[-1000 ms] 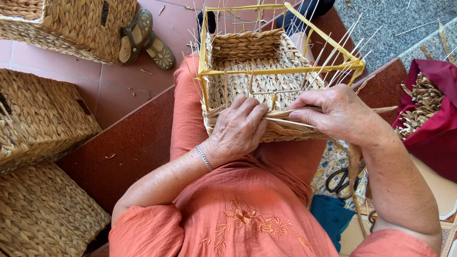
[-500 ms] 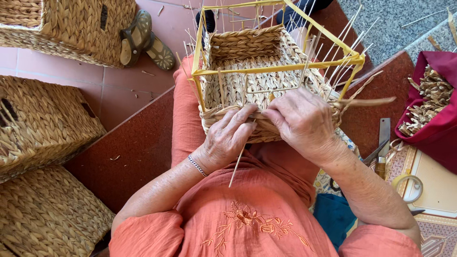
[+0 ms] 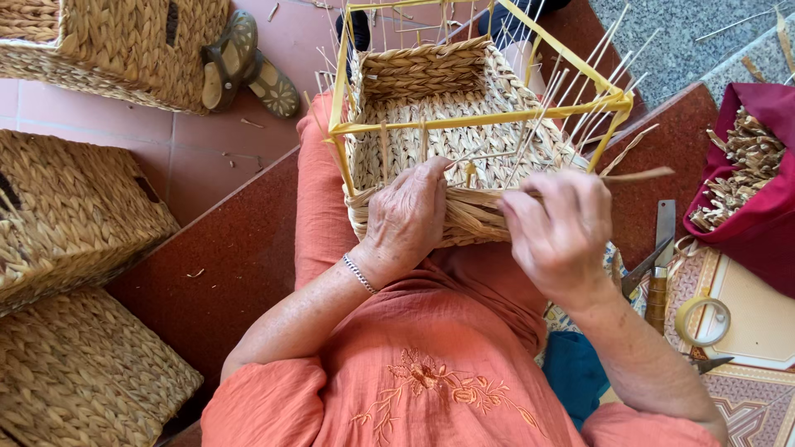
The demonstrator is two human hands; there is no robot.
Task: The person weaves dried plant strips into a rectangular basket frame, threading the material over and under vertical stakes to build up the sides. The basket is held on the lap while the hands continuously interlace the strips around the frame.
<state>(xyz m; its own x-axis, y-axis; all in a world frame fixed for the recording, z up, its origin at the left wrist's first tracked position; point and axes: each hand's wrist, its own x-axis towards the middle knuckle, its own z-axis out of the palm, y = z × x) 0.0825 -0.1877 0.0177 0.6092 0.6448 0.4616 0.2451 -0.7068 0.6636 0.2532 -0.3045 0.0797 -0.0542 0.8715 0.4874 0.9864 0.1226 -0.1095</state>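
A half-woven straw basket (image 3: pixel 431 108) on a yellow frame (image 3: pixel 480 120) rests on my lap, thin upright stakes sticking out of it. My left hand (image 3: pixel 406 219) presses against the basket's near wall, fingers over the rim by the stakes. My right hand (image 3: pixel 559 232) is to the right of the wall and pinches a flat straw strand (image 3: pixel 638 175) that runs out to the right from the weave. I wear an orange embroidered top and a thin bracelet (image 3: pixel 358 273) on the left wrist.
Three finished woven baskets (image 3: pixel 74 215) stand at the left. Sandals (image 3: pixel 248 62) lie on the tiled floor. On the right are a dark red bag of straw pieces (image 3: pixel 745 174), a knife (image 3: pixel 660 265), scissors (image 3: pixel 642 269) and a tape roll (image 3: pixel 702 321).
My right hand has moved off the basket wall to the right, drawing the strand out. The left hand stays on the near wall, and the loose stake that hung below it is gone.
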